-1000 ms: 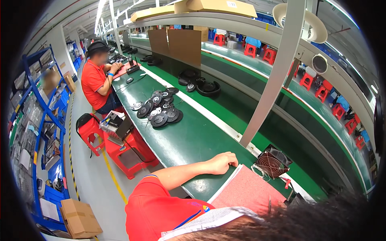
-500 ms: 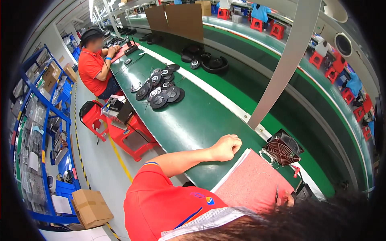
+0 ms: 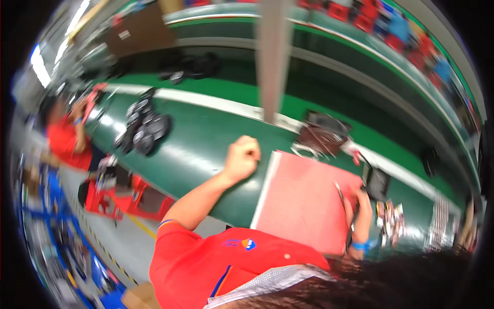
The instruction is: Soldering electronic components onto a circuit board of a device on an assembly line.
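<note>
My left hand (image 3: 243,157) is curled into a loose fist above the green tabletop (image 3: 200,149), left of a pink mat (image 3: 303,198). Nothing shows in that fist. Over the mat's right side, my right hand (image 3: 358,206) is closed around slim metal tweezers (image 3: 338,189), tips pointing up and left. Motion blur softens their outline. The mat has a white strip along its left edge and lies bare under the tweezers. A blue band circles my right wrist.
Beyond the mat stands a dark fan with a round grille (image 3: 323,135) and pale wires. A black box (image 3: 378,183) and several small parts (image 3: 390,220) lie at right. Round black speakers (image 3: 146,129) are piled at left, near a co-worker in red (image 3: 69,141). A post (image 3: 271,67) rises behind.
The view has swung right, so the mat, my right hand and the small parts show more fully. My left hand stays fisted; the tweezers remain in my right.
</note>
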### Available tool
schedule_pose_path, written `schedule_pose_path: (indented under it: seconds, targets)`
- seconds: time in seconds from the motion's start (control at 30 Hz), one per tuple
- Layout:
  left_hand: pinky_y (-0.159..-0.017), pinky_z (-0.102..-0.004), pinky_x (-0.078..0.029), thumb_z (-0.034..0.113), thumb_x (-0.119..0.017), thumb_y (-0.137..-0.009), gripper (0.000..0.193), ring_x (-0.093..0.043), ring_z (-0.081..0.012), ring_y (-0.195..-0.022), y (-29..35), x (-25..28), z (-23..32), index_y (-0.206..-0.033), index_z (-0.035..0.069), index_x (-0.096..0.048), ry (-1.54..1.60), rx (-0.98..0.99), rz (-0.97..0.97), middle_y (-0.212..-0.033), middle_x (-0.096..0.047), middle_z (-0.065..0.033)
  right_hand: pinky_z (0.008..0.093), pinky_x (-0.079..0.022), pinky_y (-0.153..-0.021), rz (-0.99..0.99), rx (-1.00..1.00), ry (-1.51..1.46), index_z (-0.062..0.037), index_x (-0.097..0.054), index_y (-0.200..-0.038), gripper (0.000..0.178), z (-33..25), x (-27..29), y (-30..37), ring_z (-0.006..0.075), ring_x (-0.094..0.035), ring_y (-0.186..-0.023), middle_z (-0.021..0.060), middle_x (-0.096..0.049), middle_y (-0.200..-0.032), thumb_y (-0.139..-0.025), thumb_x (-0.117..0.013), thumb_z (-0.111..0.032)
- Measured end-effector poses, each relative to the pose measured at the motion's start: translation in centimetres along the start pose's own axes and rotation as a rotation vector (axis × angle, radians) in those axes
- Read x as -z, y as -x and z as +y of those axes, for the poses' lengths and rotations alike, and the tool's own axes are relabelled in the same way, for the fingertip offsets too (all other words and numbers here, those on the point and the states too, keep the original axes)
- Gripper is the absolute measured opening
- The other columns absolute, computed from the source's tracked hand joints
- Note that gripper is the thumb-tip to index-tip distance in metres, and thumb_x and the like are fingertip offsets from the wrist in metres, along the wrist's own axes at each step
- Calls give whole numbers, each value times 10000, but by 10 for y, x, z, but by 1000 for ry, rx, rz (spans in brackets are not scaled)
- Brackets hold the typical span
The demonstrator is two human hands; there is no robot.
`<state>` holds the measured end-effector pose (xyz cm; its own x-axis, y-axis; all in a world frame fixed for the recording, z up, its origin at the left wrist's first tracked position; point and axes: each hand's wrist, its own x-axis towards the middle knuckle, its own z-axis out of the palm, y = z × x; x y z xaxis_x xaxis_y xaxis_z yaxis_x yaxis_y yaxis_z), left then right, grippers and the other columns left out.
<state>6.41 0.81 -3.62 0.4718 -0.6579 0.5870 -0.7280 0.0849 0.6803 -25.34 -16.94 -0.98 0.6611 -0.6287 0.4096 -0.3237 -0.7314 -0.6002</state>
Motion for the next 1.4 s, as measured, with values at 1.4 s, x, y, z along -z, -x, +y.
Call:
schedule_pose_path:
  seconds: [1.4]
  targets:
    - [-591,-300,-402,-164,-401,-594,212,-522,-216,-651,14,-17,42,-622,-11,-545,121,-17,-454,-624,-552,-91,390,-486,-808,651,-294,404,-56,-576,-1077,372,107,123,71,328,-591,-949,160,-614,-1031,-775,-741,-198]
